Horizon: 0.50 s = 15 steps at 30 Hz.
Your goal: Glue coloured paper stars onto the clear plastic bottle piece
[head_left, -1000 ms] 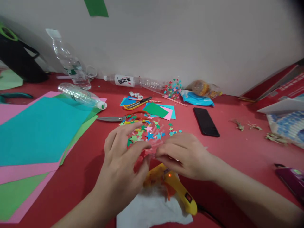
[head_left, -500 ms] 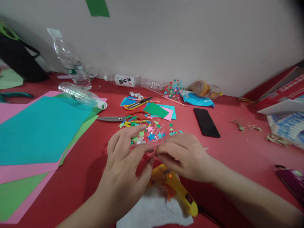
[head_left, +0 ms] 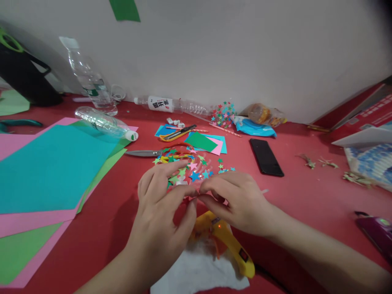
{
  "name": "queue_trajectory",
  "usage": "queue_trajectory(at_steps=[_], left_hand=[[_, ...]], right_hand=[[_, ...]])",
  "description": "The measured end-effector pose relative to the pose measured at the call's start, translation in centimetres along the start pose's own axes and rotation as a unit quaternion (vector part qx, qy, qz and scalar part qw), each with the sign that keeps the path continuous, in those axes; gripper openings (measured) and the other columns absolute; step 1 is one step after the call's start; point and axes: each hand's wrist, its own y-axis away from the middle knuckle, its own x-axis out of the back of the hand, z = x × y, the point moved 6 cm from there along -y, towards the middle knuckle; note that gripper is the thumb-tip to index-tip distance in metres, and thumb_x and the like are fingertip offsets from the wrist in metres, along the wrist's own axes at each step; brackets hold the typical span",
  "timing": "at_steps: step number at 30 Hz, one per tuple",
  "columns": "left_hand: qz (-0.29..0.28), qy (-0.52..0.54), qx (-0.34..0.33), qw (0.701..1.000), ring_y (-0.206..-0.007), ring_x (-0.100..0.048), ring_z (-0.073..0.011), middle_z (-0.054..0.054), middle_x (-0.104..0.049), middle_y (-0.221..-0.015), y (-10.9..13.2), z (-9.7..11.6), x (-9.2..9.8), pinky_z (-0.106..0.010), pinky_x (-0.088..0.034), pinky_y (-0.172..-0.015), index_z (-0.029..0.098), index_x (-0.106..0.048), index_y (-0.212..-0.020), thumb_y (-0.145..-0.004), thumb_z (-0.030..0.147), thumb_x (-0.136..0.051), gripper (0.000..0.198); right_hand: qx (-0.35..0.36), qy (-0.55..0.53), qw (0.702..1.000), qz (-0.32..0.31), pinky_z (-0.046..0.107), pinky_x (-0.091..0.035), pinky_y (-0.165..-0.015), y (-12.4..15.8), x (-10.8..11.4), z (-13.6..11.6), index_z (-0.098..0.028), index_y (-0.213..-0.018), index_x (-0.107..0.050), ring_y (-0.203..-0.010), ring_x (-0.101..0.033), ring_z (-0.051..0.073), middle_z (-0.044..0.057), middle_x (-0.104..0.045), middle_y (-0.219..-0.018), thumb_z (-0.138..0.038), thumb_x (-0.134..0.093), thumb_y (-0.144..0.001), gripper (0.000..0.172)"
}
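containers, left to right: black flask with a lime-green ring at its top (head_left: 23, 75), opaque, contents hidden. clear plastic bottle with a white cap (head_left: 88, 79) stands near the wall; its clear sides show, fill cannot be told. second clear plastic bottle with a green-and-white cap (head_left: 101, 121) lies on its side on a teal paper sheet (head_left: 55, 171), which shows through it. third clear plastic bottle with a white printed label (head_left: 161, 104) lies along the wall. near its right end, a rounded cluster of small coloured stars (head_left: 224, 114). then a clear plastic bag (head_left: 261, 114) with orange-brown contents, just behind a blue soft packet (head_left: 255, 126).

work, left to right: left hand (head_left: 159, 204), grip with thumb and forefinger tips drawn close; cannot tell whether they pinch anything. see-through plastic piece dotted with paper stars (head_left: 194, 176) lies on the red tabletop (head_left: 306, 192), just beyond the fingers and partly hidden by them; stars pink, blue, green and pale green, edges unclear. right hand (head_left: 239, 200), thumb and forefinger tips meeting the left's; any item between too small to tell. yellow glue gun (head_left: 225, 237), small orange light lit, lies below both hands, partly over a white sheet (head_left: 196, 269).
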Motion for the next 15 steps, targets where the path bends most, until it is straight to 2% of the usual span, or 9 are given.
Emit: queue_trajectory(at_steps=[15], left_hand=[[-0.013,0.012,0.029,0.999,-0.127,-0.046,-0.0302,-0.005,-0.052,-0.132,-0.17,-0.55,-0.06,-0.055,-0.039,-0.103,0.026,-0.067,-0.087,-0.086,0.016,-0.054,0.017]], right_hand=[[-0.016,-0.016,1.000,-0.004,0.022,-0.033,-0.056,-0.08,-0.22,-0.17,-0.018,-0.087,-0.061,-0.054,-0.048,0.009,-0.004,-0.061,-0.065,-0.017,-0.054,-0.091,0.008]])
